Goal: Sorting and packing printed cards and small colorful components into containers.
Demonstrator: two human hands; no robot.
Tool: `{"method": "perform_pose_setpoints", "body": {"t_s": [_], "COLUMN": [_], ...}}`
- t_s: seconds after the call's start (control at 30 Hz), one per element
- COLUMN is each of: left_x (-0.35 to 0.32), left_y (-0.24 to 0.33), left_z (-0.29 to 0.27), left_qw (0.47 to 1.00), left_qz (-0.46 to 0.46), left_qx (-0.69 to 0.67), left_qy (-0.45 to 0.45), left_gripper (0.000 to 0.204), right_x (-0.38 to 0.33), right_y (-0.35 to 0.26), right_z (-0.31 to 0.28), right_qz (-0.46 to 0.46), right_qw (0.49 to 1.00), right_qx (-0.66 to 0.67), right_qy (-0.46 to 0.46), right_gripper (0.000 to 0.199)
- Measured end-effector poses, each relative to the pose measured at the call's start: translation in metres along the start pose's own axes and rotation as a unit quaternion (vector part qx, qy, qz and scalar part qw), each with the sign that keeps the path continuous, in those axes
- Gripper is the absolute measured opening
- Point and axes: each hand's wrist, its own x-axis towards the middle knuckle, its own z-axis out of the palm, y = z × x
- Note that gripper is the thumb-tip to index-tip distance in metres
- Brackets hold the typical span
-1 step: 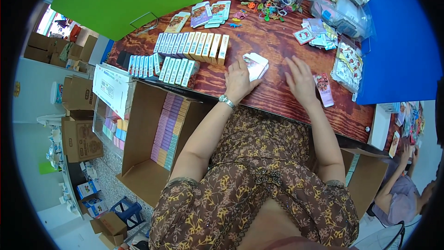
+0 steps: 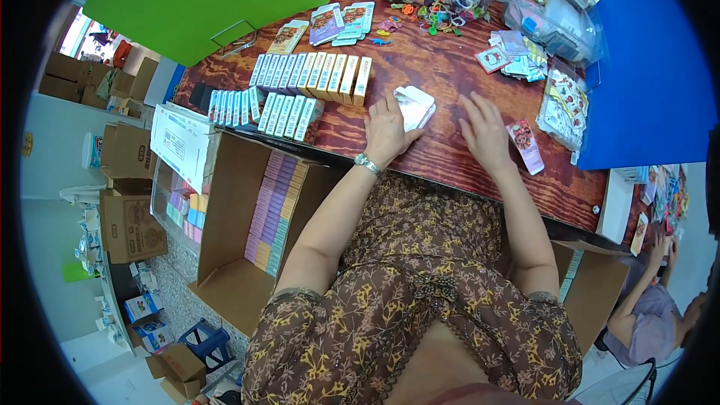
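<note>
The grip of the left hand (image 2: 385, 135) is half spread, its fingers along the left side and its thumb by the near edge of a stack of flat, pale printed card pieces (image 2: 417, 107); whether it pinches them cannot be told. The grip of the right hand (image 2: 489, 135) is loosely spread and holds nothing. Bare grain of the reddish-brown wooden bench (image 2: 442, 154) runs between the hands and far past the stack. On the left, standing rows of slim pastel cartons (image 2: 322, 71) bound this room; on the right, a flat pink-and-purple printed piece (image 2: 527, 150) lies just beside the right hand. The left forearm, with a silver watch (image 2: 367, 163), crosses the bench's near edge, slanting rightward; the right forearm slants leftward. Small colourful plastic charms (image 2: 433, 19) lie far off.
</note>
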Motion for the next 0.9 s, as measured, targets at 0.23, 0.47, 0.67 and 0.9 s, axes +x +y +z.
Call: {"method": "perform_pose_setpoints", "body": {"t_s": [0.23,0.47,0.67,0.9], "left_x": [-0.005,-0.029,-0.039,-0.038], "left_y": [0.001,0.034,0.048,0.044], "left_z": [-0.013,-0.039,-0.052,-0.059], "left_qw": [0.989,0.964,0.953,0.955], "left_qz": [0.029,0.049,0.099,0.156], "left_qx": [-0.071,-0.204,-0.240,-0.221], "left_qy": [0.124,0.162,0.155,0.126], "left_gripper": [0.104,0.076,0.082,0.068], "right_x": [-0.002,0.004,0.003,0.000], "right_y": [-0.030,-0.069,-0.074,-0.083], "right_z": [0.009,-0.001,-0.007,-0.020], "right_qz": [-0.008,-0.048,-0.041,0.031], "right_qw": [0.996,0.977,0.980,0.945], "right_qx": [0.083,0.169,0.153,0.323], "right_qy": [0.011,0.117,0.123,0.032], "right_gripper": [0.042,0.039,0.032,0.027]}}
